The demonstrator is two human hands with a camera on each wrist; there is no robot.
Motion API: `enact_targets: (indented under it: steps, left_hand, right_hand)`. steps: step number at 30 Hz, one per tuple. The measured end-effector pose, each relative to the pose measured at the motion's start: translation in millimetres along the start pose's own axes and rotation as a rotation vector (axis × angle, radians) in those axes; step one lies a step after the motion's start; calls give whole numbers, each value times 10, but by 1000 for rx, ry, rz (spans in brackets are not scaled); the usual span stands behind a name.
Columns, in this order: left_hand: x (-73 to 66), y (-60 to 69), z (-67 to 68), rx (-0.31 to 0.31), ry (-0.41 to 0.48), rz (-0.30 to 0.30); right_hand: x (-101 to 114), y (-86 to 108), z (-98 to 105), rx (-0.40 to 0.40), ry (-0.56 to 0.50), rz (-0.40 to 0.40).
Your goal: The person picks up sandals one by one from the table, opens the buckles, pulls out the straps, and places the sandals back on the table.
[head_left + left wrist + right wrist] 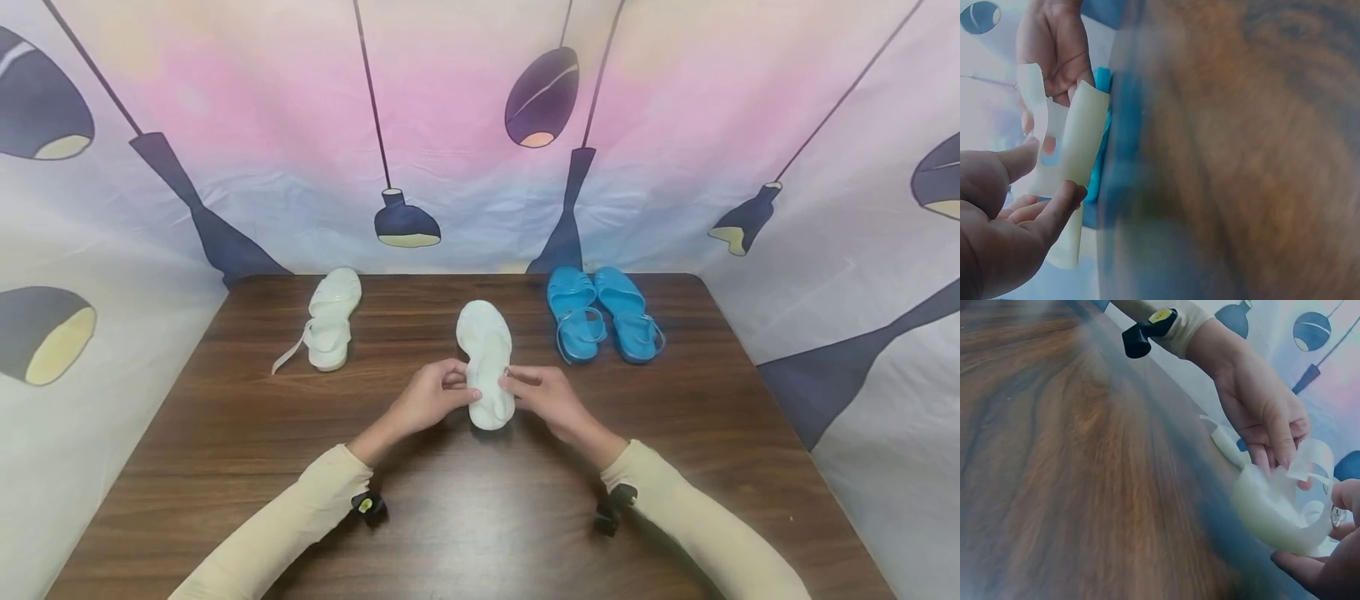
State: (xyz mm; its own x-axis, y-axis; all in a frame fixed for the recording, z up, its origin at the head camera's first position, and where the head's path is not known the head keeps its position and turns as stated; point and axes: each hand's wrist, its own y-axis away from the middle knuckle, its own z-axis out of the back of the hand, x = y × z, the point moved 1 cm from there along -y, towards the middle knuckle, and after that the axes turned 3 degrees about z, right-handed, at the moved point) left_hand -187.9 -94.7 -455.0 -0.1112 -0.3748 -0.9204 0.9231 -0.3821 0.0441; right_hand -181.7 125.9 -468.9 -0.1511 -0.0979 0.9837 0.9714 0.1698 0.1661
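The brown counter (480,517) carries two blue sandals (577,336) and, at left, a white sandal (330,325); behind hangs a backdrop (465,142) (printed with lamps (405,222)).

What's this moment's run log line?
left grip: white strappy sandal; right grip: same sandal; brown wooden table: second white strappy sandal, two blue strappy sandals

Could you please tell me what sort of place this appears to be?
It looks like a small staged recording corner, perhaps a makeshift studio: a lamp-printed backdrop surrounds the far part of a wood-grain table, and the person wears wrist cameras.
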Motion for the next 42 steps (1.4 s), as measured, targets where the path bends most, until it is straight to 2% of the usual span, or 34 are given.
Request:
enact_targets:
  steps: [6, 12, 17, 24, 33, 37, 42]
  left_hand:
    - [-54, -26, 210, 0, -20, -3]
    - [-82, -52, 454, 12, -32, -19]
    - [-85, -85, 658, 1, -55, -9]
    - [-59, -127, 902, -53, -130, 56]
    - [43, -197, 1214, -97, -156, 118]
    - [85, -209, 1357, -108, -156, 130]
    - [137, -143, 1609, -173, -243, 95]
  right_hand:
    - [123, -96, -127, 5, -26, 58]
    - [284, -226, -252, 27, -56, 90]
    - [396, -380, -373, 46, -85, 107]
    - [505, -590, -573, 59, -120, 103]
    - [582, -871, -853, 62, -201, 108]
    - [588, -992, -991, 53, -223, 114]
    - [566, -1117, -1137, 49, -248, 112]
